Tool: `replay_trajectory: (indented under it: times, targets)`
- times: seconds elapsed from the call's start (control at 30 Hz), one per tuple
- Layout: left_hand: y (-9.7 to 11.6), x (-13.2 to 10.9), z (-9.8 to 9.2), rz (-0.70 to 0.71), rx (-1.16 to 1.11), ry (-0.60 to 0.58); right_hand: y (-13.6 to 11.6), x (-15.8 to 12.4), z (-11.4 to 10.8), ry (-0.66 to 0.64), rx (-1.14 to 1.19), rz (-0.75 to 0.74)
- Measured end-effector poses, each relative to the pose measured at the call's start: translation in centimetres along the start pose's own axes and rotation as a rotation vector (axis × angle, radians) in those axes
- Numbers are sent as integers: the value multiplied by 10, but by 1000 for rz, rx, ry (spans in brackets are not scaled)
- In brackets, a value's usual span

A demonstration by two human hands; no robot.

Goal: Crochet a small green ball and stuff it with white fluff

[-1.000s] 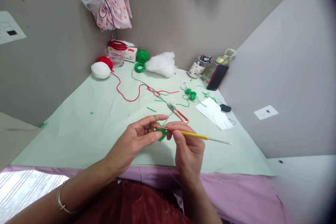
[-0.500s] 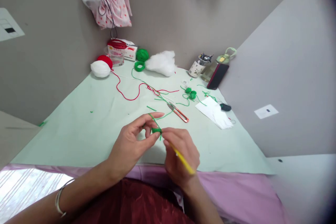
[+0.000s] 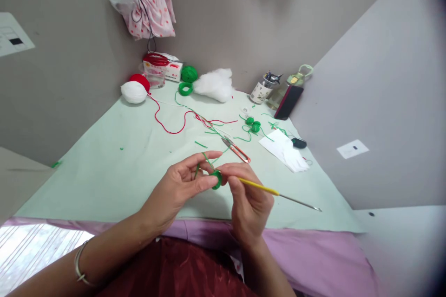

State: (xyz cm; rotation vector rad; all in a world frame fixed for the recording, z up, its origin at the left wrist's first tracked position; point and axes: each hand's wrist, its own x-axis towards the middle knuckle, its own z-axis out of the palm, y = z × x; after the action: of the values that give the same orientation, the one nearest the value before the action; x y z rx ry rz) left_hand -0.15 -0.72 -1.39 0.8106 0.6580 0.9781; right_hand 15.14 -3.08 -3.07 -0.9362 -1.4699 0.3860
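Note:
Between the thumb and fingers of my left hand (image 3: 176, 190) is a small round green crochet piece (image 3: 216, 180). Green yarn (image 3: 208, 161) runs from it over my raised left index finger. My right hand (image 3: 252, 202) grips a crochet hook (image 3: 259, 186) with a yellow handle; its bare metal end points out to the right. The hook's working tip is at the piece's upper edge, mostly hidden by my fingers. Just beyond my hands lie orange-handled thread snips (image 3: 239, 151), with loose green yarn ends around the blades.
White (image 3: 134, 92) and red yarn balls (image 3: 140, 80) sit at the back left, near a green ball (image 3: 189, 74) and white stuffing (image 3: 214, 84). Small green pieces (image 3: 255, 126), a white cloth (image 3: 285, 151), a phone (image 3: 288, 102), a bottle (image 3: 298, 76) and a pen cup (image 3: 261, 90) stand or lie right.
My right hand has shifted right and turned, so the hook now lies nearly level, pointing right instead of down toward me. The green piece has been turned and shows its round face.

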Motion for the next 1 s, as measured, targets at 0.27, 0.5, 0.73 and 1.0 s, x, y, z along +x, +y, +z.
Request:
replay_trajectory:
  times: [0.27,0.5,0.73,1.0]
  targets:
    - [6,6,-5,-189,-174,-21,2,0,-5,92,-39,-29]
    - [3,4,-9,-44,63,-71,2,6,-5,13,203,244]
    - [3,3,-16,7,192,-30,3,5,-11,11,345,310]
    - [-3,-1,-8,155,323,105,3,-9,-3,-80,-369,-358]
